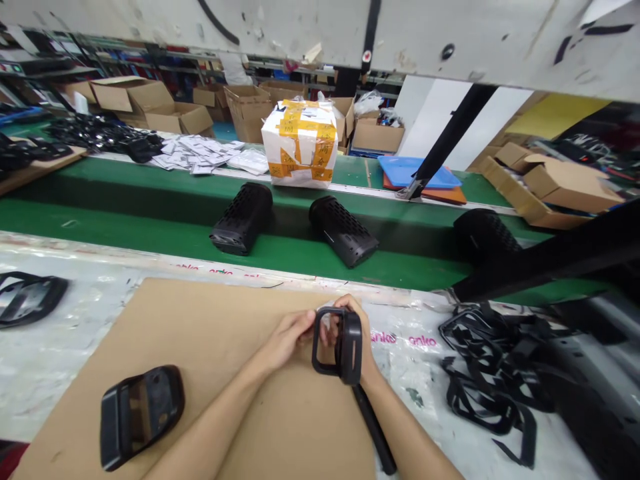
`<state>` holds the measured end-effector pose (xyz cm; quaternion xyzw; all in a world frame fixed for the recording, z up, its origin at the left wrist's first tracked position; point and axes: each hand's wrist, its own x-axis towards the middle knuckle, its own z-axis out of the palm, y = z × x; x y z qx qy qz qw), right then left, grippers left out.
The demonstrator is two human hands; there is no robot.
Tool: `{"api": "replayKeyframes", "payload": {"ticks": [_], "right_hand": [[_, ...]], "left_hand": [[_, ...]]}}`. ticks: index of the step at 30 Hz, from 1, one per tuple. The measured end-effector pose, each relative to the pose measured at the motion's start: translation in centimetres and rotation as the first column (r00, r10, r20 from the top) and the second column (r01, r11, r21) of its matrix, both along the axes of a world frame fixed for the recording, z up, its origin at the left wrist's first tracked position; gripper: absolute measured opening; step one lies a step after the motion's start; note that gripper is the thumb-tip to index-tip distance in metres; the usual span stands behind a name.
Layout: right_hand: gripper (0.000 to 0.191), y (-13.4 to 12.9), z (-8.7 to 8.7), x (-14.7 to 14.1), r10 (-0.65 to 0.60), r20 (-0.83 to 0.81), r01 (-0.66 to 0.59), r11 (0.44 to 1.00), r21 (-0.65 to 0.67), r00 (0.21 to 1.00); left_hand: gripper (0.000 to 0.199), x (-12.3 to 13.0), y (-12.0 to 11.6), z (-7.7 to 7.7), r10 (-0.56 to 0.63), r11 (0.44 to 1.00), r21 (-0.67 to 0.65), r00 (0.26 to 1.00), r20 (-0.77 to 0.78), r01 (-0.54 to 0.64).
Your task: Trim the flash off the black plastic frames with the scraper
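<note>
A black plastic frame part (351, 347) with a rectangular opening is held up above the cardboard sheet (225, 320). My right hand (361, 319) is wrapped round its back and right side. With thumb and fingers closed, my left hand (295, 330) grips its left edge; some fingertips show through the opening. Beneath my right wrist lies a black rod (374, 427), partly covered by the part and forearm, its kind unclear. A similar black plastic housing (143, 413) rests on the cardboard at left.
Another black housing (30, 300) sits at far left. Loose black frames (493, 373) are heaped at right, beside a dark slanted post (550, 260). On the green conveyor belt (125, 200) lie black perforated units (345, 230). A taped white box (300, 143) stands behind.
</note>
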<state>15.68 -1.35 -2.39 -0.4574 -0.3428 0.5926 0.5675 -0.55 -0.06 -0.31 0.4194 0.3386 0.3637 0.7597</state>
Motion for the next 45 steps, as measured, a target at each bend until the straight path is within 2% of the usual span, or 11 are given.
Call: {"api": "replayKeyframes", "payload": {"ticks": [7, 16, 20, 24, 29, 32, 34, 38, 40, 43, 45], "right_hand": [[0.024, -0.6, 0.0, -0.6, 0.029, 0.076, -0.031, 0.999, 0.027, 0.997], [0.042, -0.7, 0.6, 0.4, -0.021, 0.321, -0.078, 0.953, 0.293, 0.947], [0.037, -0.4, 0.0, 0.1, -0.04, 0.295, -0.041, 0.964, 0.264, 0.955], [0.022, 0.1, 0.0, 0.1, -0.166, 0.27, 0.094, 0.961, 0.26, 0.948], [0.017, 0.2, 0.7, 0.3, -0.273, 0.339, 0.144, 0.922, 0.36, 0.9], [0.017, 0.6, 1.8, 0.8, -0.258, 0.389, 0.086, 0.909, 0.408, 0.884], [0.023, 1.0, 3.0, 1.8, -0.252, 0.435, 0.05, 0.904, 0.425, 0.864], [0.028, -0.8, 5.1, 4.7, -0.263, 0.679, 0.017, 0.938, 0.346, 0.685], [0.016, -3.5, 5.0, 5.5, -0.098, 0.82, -0.048, 0.987, 0.151, 0.564], [0.022, -8.1, 3.2, 5.2, 0.152, 0.901, -0.134, 0.985, -0.105, 0.406], [0.02, -10.2, 1.8, 4.8, 0.13, 0.935, -0.072, 0.991, -0.112, 0.33]], "left_hand": [[0.046, 0.6, 0.1, -0.3, -0.005, 0.889, -0.422, 0.924, 0.382, 0.179], [0.052, 1.1, -0.9, -0.9, -0.06, 0.973, -0.173, 0.893, 0.445, 0.152], [0.056, 0.8, -0.2, -0.7, -0.061, 0.99, -0.104, 0.961, 0.271, 0.092], [0.054, 0.0, 0.5, -0.7, -0.024, 0.979, 0.2, 0.994, -0.106, 0.045], [0.043, -0.2, 0.5, 0.3, 0.044, 0.879, 0.392, 0.773, -0.633, 0.271], [0.037, -0.5, 1.3, 0.8, 0.09, 0.855, 0.426, 0.724, -0.684, 0.296], [0.031, -1.3, 2.4, 0.7, 0.213, 0.866, 0.481, 0.772, -0.599, 0.135], [0.036, -3.3, 4.7, -0.8, 0.52, 0.803, 0.553, 0.715, -0.466, -0.224], [0.035, -3.8, 5.2, -1.7, 0.572, 0.781, 0.558, 0.682, -0.457, -0.28], [0.026, -3.8, 5.0, -2.5, 0.605, 0.744, 0.629, 0.629, -0.488, -0.227], [0.021, -3.5, 4.6, -2.7, 0.615, 0.698, 0.712, 0.57, -0.545, -0.072]]}}
